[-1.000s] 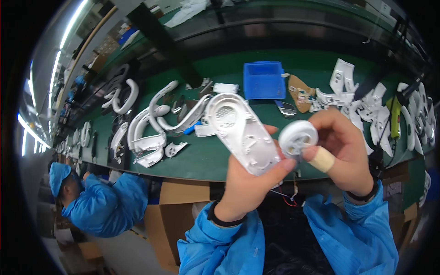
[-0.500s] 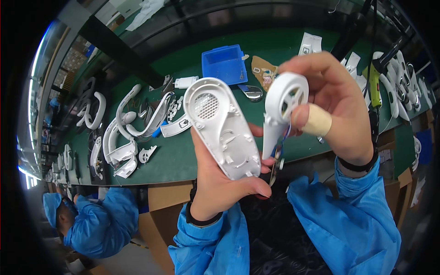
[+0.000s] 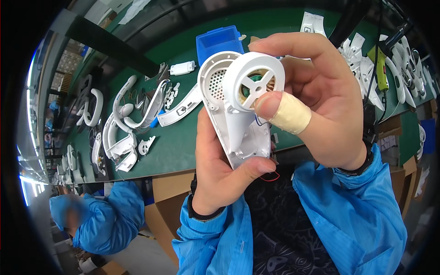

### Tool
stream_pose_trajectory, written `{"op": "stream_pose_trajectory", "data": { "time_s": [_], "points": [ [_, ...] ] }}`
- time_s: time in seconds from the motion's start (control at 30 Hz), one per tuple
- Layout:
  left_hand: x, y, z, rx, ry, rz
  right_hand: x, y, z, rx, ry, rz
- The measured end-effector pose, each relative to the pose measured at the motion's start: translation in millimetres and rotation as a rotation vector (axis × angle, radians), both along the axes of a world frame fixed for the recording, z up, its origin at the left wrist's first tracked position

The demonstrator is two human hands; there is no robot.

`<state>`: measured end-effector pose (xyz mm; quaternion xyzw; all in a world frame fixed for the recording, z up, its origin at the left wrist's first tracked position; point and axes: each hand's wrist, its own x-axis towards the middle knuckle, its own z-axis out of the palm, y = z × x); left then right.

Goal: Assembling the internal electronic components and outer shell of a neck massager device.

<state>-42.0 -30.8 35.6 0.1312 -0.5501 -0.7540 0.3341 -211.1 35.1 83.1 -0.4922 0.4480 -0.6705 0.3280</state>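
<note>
My left hand [image 3: 215, 169] is closed round a white plastic housing half [image 3: 215, 101], its hollow side up and a round grille of holes at its far end. Between the thumb and fingers of my right hand [image 3: 316, 87] is a white fan unit [image 3: 254, 89], a round spoked casing with a tapering duct. A green centre and copper-coloured parts show behind its spokes. It overlaps the housing half from above and partly hides the grille; whether the two touch I cannot tell. Tape wraps my right thumb. A thin red wire [image 3: 271, 177] loops out below the housing.
A blue bin [image 3: 220, 38] stands beyond my hands on the green bench [image 3: 172, 158]. White curved shells [image 3: 121, 114] and small parts lie to the left. More white shells and a yellow-green tool [image 3: 381, 71] are at the right. A person in blue [image 3: 103, 220] sits at the lower left.
My right hand has brought the fan unit left and over the housing half, turning its spoked face toward me. My left hand keeps its hold on the housing half.
</note>
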Motion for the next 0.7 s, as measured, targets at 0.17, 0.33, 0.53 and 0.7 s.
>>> {"op": "stream_pose_trajectory", "data": {
  "time_s": [0.17,0.33,0.53,0.7],
  "points": [
    [-0.1,1.5,0.5,0.013,0.016,0.031,0.7,-2.5,-5.2,-0.088,0.083,0.023],
    [-3.7,2.2,-0.1,-0.021,0.067,0.056,3.4,-3.1,-5.6,-0.137,0.205,0.008],
    [-0.3,3.4,6.3,-0.022,0.037,0.030,2.0,-8.0,-8.4,-0.199,0.265,-0.069],
    [1.8,0.3,5.5,-0.039,0.020,-0.003,0.8,-6.3,-8.4,-0.172,0.250,-0.038]
  ]
}}
